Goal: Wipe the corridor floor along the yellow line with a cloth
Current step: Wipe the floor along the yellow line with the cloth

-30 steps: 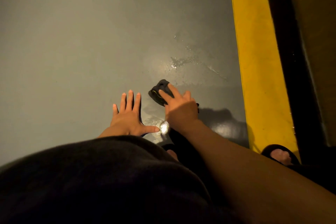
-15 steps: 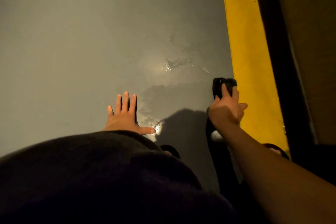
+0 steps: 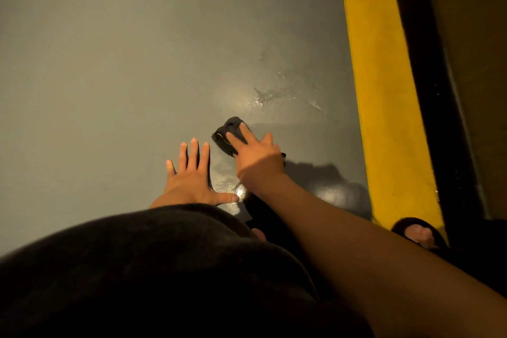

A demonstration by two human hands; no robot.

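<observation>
A small dark cloth [image 3: 226, 134] lies on the grey floor [image 3: 109, 63], and my right hand [image 3: 258, 156] presses flat on it with fingers spread over its near half. My left hand [image 3: 192, 175] rests flat on the floor just left of it, fingers apart, holding nothing. The wide yellow line [image 3: 384, 90] runs up the right side, well to the right of the cloth. Wet streaks [image 3: 271, 96] glisten on the floor beyond the cloth, and a damp wiped band stretches from the cloth toward the line.
A dark strip [image 3: 428, 90] and a wall border the yellow line on the right. My foot in a dark slipper [image 3: 417, 233] stands on the line's near end. My dark clothing [image 3: 137, 269] fills the lower view.
My right hand slid the cloth from beside the yellow line back leftward, ending close to my left hand. The left hand stayed planted on the floor.
</observation>
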